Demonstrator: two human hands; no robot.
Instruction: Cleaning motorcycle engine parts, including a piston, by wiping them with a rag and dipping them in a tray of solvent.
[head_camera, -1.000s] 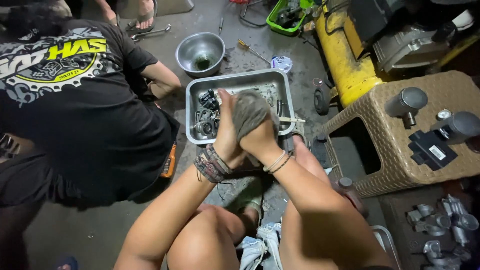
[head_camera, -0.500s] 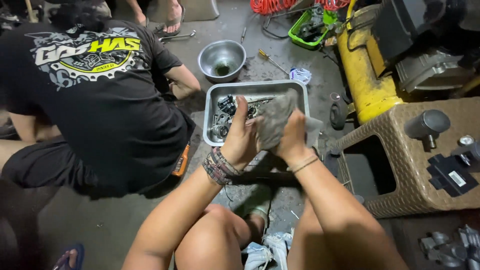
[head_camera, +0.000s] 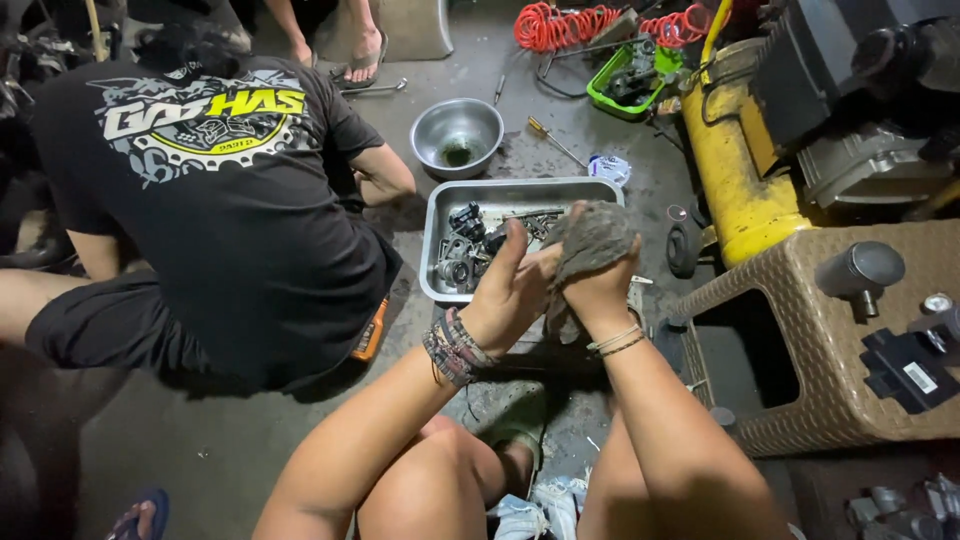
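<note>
My right hand (head_camera: 598, 285) is closed around a dirty grey rag (head_camera: 590, 240), bunched up above the near edge of a rectangular metal tray (head_camera: 432, 235). My left hand (head_camera: 510, 290) presses against the rag from the left, fingers up and touching it. I cannot see whether a part is wrapped inside the rag. Several greasy metal engine parts (head_camera: 462, 250) lie in the tray. Beaded bracelets sit on my left wrist and thin bangles on my right.
A person in a black printed shirt (head_camera: 220, 190) crouches at the left, back to me. A round steel bowl (head_camera: 457, 135) stands beyond the tray. A yellow compressor tank (head_camera: 735, 170) and a brown wicker stool (head_camera: 830, 340) with parts on it are at the right.
The view has shifted, so the tray and hands sit a bit lower in frame. My hands keep working the rag over the tray; the left hand's fingers have opened against it.
</note>
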